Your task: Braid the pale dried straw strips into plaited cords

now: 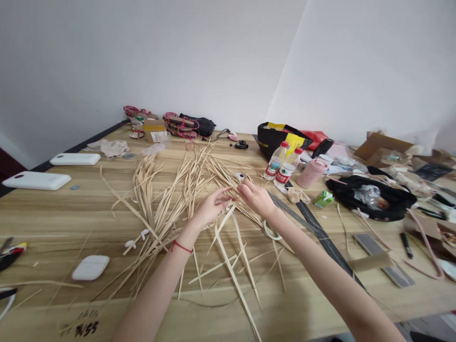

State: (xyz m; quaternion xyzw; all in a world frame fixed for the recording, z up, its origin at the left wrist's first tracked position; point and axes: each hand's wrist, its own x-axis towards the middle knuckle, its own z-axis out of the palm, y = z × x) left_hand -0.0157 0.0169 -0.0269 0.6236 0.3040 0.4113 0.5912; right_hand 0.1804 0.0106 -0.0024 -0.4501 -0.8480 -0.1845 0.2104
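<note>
Both of my hands meet over a spread heap of pale straw strips (171,199) on the wooden table (64,223). My left hand (213,206), with a red string at the wrist, pinches strips between thumb and fingers. My right hand (255,197) is closed on the same bunch, fingertips almost touching the left hand's. Several long strips (235,270) hang down from the hands toward the table's near edge.
Two water bottles (281,164) and a pink cup (309,173) stand right of the hands. A black bag (370,197), cardboard boxes and clutter fill the right side. White cases (35,180) lie at the left, an earbud case (90,267) nearer. Dark flat strips (320,232) run under my right forearm.
</note>
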